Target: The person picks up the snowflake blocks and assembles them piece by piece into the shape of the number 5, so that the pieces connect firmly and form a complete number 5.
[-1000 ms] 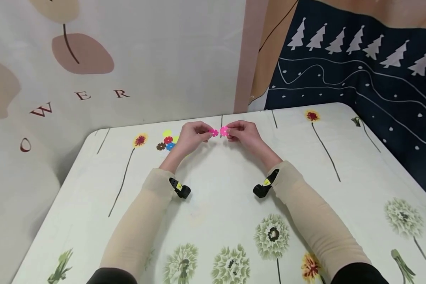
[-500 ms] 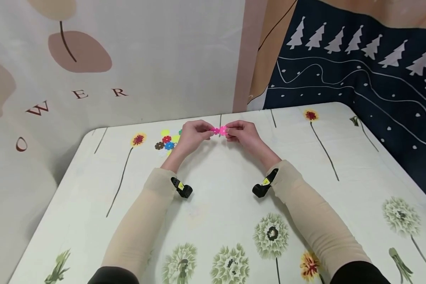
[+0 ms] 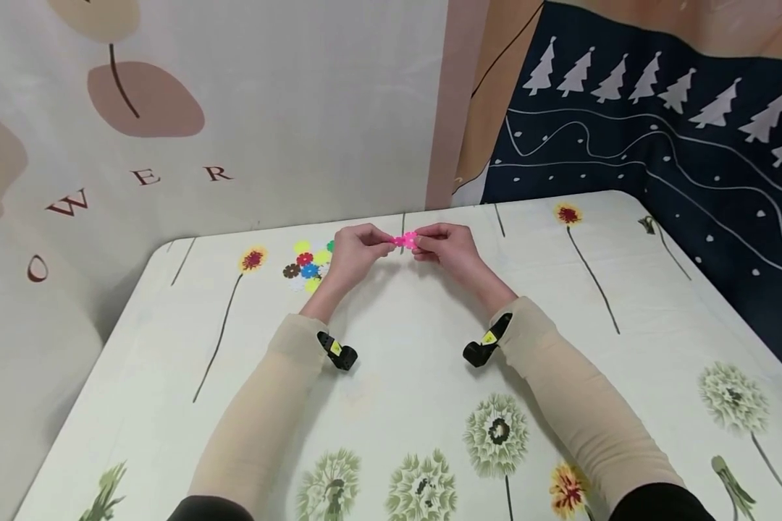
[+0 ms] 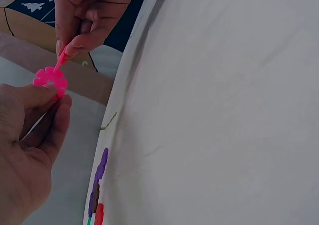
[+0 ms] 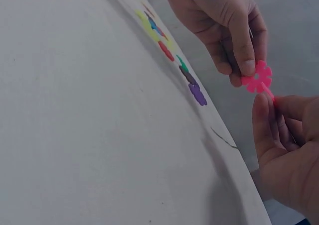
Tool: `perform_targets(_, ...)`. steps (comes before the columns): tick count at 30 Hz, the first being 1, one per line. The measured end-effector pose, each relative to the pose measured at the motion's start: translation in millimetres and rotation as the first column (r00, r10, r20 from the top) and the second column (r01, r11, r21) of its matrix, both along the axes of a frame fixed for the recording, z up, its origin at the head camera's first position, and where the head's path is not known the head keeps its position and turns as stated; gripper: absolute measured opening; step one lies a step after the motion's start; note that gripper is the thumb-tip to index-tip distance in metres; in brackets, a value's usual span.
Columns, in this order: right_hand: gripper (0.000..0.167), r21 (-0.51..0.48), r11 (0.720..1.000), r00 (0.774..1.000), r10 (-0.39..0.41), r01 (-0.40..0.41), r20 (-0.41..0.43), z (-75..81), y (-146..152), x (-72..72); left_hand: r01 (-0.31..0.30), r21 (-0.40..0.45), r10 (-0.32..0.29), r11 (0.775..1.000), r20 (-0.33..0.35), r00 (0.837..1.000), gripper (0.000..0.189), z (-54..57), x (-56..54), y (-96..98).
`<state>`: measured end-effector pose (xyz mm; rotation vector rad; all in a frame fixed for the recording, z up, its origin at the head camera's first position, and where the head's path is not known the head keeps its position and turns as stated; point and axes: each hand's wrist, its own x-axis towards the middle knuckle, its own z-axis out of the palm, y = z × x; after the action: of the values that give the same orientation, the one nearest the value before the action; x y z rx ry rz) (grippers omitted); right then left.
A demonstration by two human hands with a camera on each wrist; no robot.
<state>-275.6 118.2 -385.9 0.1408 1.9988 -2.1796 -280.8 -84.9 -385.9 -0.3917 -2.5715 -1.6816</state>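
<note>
My left hand point(image 3: 354, 255) pinches a pink plastic snowflake disc point(image 4: 50, 77), a thin notched round piece, between thumb and fingers. Facing it, my right hand point(image 3: 452, 248) pinches a second pink snowflake disc point(image 5: 269, 91) at its edge. Both wrist views show the two discs meeting at their rims, one seen flat and the other edge-on, roughly crosswise. How deep their slots sit in each other cannot be made out. The hands hold the pair above the far part of the table. Fingertips cover part of each disc.
Several loose snowflake discs in many colours lie left of my left hand, among them a blue disc point(image 3: 309, 270), a brown disc point(image 3: 291, 270) and a purple disc point(image 5: 197, 94). The flower-print tablecloth point(image 3: 397, 362) covers the table, whose far edge runs close behind the hands.
A gap lay between the two pink discs a second ago. Now they touch, my left hand having moved slightly right while the right hand stayed nearly in place.
</note>
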Motion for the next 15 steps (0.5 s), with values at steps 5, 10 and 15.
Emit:
perform_targets(5,0.028,0.014,1.000,1.000,-0.023,0.023,0.008,3.6,0.4,3.7,0.004,-0.004,-0.004,1.000,-0.025,1.000,0.009,0.0,3.2,1.2)
perform_targets(10,0.028,0.005,1.000,1.000,-0.021,0.021,0.005,6.2,1.3,8.7,0.020,-0.016,-0.020,1.000,-0.046,0.999,0.008,2.0,5.9,0.7)
perform_targets(15,0.028,-0.018,1.000,1.000,-0.024,0.024,0.008,8.3,1.0,12.3,0.039,-0.013,-0.040,0.999,-0.051,0.998,0.008,3.7,7.0,-0.4)
